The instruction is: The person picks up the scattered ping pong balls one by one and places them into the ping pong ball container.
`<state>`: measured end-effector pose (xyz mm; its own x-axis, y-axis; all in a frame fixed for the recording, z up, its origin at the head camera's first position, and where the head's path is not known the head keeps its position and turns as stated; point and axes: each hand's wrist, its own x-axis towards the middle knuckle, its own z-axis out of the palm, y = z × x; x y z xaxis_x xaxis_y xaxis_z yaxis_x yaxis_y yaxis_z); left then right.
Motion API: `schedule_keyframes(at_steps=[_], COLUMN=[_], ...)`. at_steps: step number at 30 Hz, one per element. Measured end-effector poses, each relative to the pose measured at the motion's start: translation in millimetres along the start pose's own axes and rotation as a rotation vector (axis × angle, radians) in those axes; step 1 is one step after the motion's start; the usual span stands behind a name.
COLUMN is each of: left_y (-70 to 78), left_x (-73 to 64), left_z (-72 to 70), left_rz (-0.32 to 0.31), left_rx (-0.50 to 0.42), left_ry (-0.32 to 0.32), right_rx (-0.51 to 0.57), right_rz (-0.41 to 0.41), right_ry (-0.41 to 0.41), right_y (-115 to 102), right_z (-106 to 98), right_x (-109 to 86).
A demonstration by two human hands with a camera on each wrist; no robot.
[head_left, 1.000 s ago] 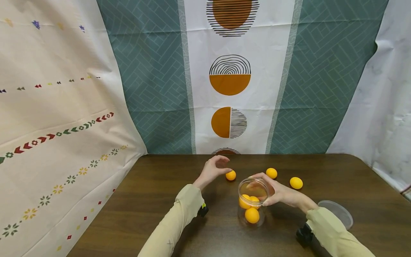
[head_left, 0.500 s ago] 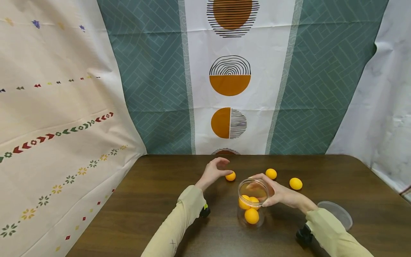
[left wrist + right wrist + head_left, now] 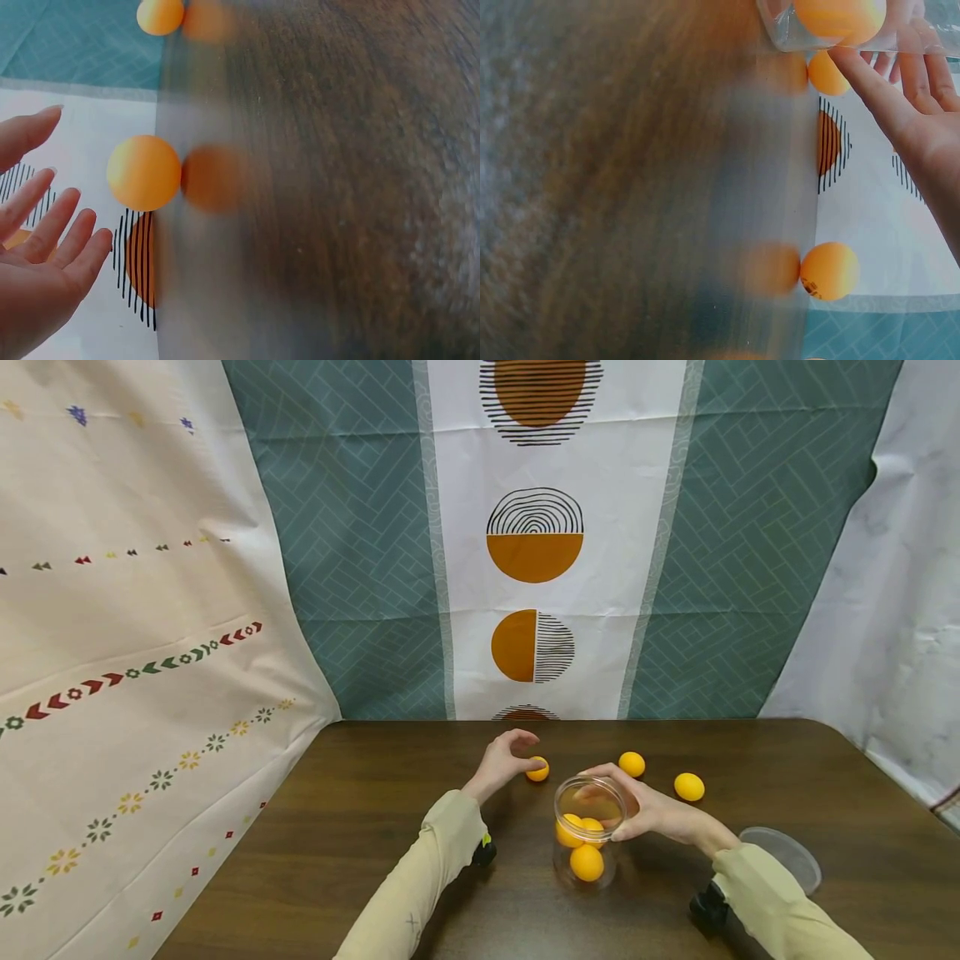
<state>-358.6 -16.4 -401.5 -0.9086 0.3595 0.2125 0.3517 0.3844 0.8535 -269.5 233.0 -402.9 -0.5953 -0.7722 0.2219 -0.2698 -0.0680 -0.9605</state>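
My left hand [image 3: 501, 765] hovers beside an orange ping-pong ball [image 3: 538, 770] on the table, thumb and fingers spread apart. In the left wrist view a gap shows between the fingers and that ball [image 3: 144, 172]. My right hand [image 3: 654, 807] holds a clear, lidless jar [image 3: 557, 860] around its upper part, near the rim. The jar stands upright on the table, and several orange ping-pong balls [image 3: 587, 863] lie inside it. The right wrist view catches only the jar's lower edge, with one ball [image 3: 844, 16] behind the clear wall.
Two more orange balls rest on the table behind the right hand: one ball [image 3: 632, 765] behind the jar and another ball [image 3: 689, 787] farther right. A clear round lid [image 3: 783, 857] lies by the right forearm. Patterned cloth [image 3: 375, 568] hangs along the table's back edge.
My left hand has shifted slightly right and lower, its thumb now overlapping more of the nearby ball in the head view. The right hand and the jar stay in place.
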Motion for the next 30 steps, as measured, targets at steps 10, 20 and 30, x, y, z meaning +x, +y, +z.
schedule_keyframes(at_steps=[10, 20, 30], left_y=[-2.1, -6.7, -8.8], left_x=[0.7, 2.6, 4.4], left_z=[1.4, 3.9, 5.8], left_rz=[0.001, -0.013, -0.027], left_rx=[0.025, 0.076, 0.074], left_ry=[-0.003, -0.015, -0.020], right_rx=[0.015, -0.002, -0.010], right_rz=[-0.003, 0.023, 0.023], right_ry=[-0.007, 0.011, 0.014], right_y=[-0.1, 1.6, 0.9], right_z=[-0.1, -1.2, -1.1], right_x=[0.1, -0.4, -0.5])
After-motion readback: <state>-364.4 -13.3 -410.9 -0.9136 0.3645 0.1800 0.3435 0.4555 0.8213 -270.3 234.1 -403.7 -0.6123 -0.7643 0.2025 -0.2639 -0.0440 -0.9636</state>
